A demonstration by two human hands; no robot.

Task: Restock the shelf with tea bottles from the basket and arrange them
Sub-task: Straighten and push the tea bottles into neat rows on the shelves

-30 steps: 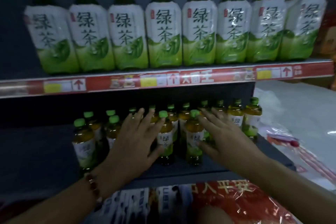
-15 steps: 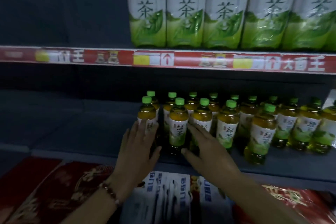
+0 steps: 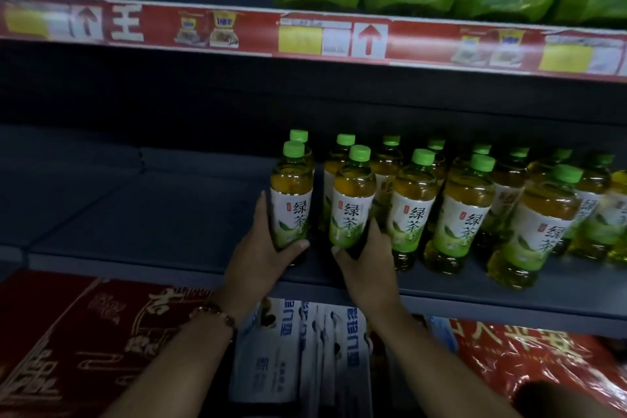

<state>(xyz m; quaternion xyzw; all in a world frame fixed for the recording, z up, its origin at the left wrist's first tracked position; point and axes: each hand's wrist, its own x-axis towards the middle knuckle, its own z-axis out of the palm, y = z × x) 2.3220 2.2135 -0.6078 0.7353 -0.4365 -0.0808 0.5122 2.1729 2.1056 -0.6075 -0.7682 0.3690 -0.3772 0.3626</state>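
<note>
At the shelf's (image 3: 169,248) front edge, our left hand (image 3: 263,256) grasps the leftmost tea bottle (image 3: 291,200) while our right hand (image 3: 368,265) grasps the neighbouring bottle (image 3: 353,204) just beside it.

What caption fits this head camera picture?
Left hand and right hand each hold a tea bottle on the shelf.

Tea bottles (image 3: 353,204): clear glossy plastic w/ smooth green plastic caps (image 3: 359,153), glossy printed wrap labels. Shelf (image 3: 152,214) looks matt dark grey. Shelf-edge strip (image 3: 237,30): shiny red plastic.
</note>
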